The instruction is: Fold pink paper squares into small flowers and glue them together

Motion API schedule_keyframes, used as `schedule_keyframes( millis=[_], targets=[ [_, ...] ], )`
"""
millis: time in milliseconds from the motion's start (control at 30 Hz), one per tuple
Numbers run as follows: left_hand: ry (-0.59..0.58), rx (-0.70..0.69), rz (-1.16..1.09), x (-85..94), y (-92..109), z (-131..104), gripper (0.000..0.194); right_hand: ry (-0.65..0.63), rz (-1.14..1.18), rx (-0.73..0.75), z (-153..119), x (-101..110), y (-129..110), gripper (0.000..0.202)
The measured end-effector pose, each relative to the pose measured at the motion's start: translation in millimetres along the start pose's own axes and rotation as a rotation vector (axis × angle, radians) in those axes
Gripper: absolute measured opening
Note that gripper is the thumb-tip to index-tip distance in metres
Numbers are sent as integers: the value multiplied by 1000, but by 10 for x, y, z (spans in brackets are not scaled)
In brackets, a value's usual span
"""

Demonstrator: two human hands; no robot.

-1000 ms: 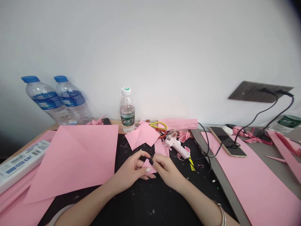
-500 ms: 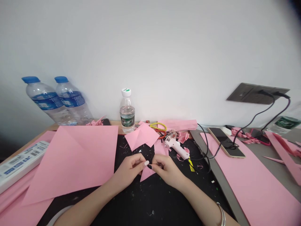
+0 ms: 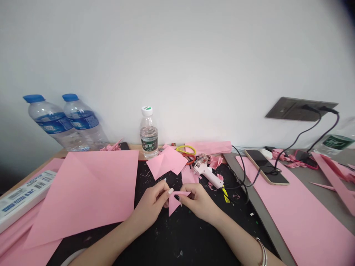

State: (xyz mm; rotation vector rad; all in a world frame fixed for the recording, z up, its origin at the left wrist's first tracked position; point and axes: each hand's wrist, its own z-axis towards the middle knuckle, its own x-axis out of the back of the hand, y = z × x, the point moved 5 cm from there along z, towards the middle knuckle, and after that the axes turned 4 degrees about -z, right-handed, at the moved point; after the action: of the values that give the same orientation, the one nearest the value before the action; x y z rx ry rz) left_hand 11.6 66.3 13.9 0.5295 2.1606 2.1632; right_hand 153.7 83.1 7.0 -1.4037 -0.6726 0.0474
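A small folded triangle of pink paper (image 3: 174, 205) is held between my two hands above the black mat (image 3: 177, 244). My left hand (image 3: 154, 201) pinches its left corner with thumb and fingers. On the other side, my right hand (image 3: 198, 201) grips the paper, its dark-nailed thumb pressed on the front face. Just beyond my hands lie folded pink paper squares (image 3: 166, 162). A pale pink glue gun (image 3: 208, 173) rests behind my right hand, beside scissors with yellow and orange handles (image 3: 186, 150).
Large pink sheets lie to the left (image 3: 91, 195) and right (image 3: 294, 210). A long white box (image 3: 27, 195) is at far left. A small water bottle (image 3: 149, 135) and two big bottles (image 3: 52, 122) stand by the wall. A phone (image 3: 266, 166) lies among black cables.
The pink paper has been turned between my hands, and more of its triangular face and top edge now shows. Both hands stay in nearly the same place.
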Motion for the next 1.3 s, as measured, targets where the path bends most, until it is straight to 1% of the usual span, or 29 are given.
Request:
schedule_keyframes(
  millis=[67,200,300,400,500,600,700,800,833,900,967,1033,1167,1300],
  targets=[
    [7,1,-33,1,-16,-3,27,36,31,-33,11,0,46,21],
    [37,57,-217,11,-94,17,27,67,153,-49,29,-13,89,21],
    [12,131,-313,-10,-146,33,24,77,206,-31,29,-2,76,21],
    [-22,180,-343,-38,-166,38,21,114,224,-23,26,35,80,21],
    [-65,208,-339,-72,-174,35,19,165,159,9,31,86,81,20],
    [-108,225,-299,-100,-182,29,16,213,7,80,29,134,35,17],
    [-98,192,-246,-90,-176,33,10,199,-133,159,15,127,-37,16],
    [-73,136,-198,-63,-159,50,12,164,-164,179,5,90,-55,14],
    [-58,132,-192,-49,-160,56,15,178,-144,162,5,94,-41,11],
    [-6,160,-220,-10,-177,64,17,279,-73,124,3,144,-4,7],
    [45,209,-283,23,-201,62,18,404,24,101,-6,212,30,9],
    [58,247,-344,30,-213,54,17,467,101,93,-12,248,45,10],
    [23,283,-418,-4,-207,32,19,444,212,80,-12,225,19,10],
    [-3,275,-433,-35,-197,20,22,435,361,61,-16,197,2,16]
  ],
)
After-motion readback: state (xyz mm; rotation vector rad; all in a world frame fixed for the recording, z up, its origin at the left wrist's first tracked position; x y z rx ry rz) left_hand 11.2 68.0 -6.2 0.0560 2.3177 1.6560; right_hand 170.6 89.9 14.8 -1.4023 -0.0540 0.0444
